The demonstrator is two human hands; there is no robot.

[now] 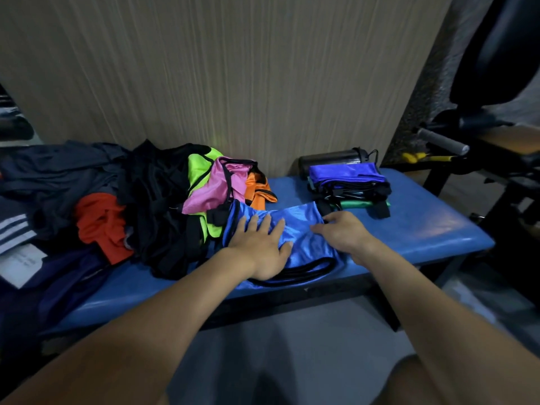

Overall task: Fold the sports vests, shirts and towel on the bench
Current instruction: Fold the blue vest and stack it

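Note:
A shiny blue sports vest (304, 241) with black trim lies spread on the blue padded bench (423, 226). My left hand (263, 244) presses flat on its left part, fingers apart. My right hand (342, 232) rests on its right part, fingers curled down against the cloth near the far edge. A stack of folded vests (349, 182), blue on top with black and green below, sits at the back right. An unfolded heap lies to the left: pink vest (213, 188), neon yellow vest (201, 168), orange vest (257, 190), black garments (157, 206), red shirt (99, 223).
A dark bottle (330, 160) lies against the wooden wall behind the folded stack. Dark navy clothing and a white-striped garment (14, 229) cover the bench's left end. Gym equipment with a padded bar (441, 141) stands to the right. The bench's front edge runs below my hands.

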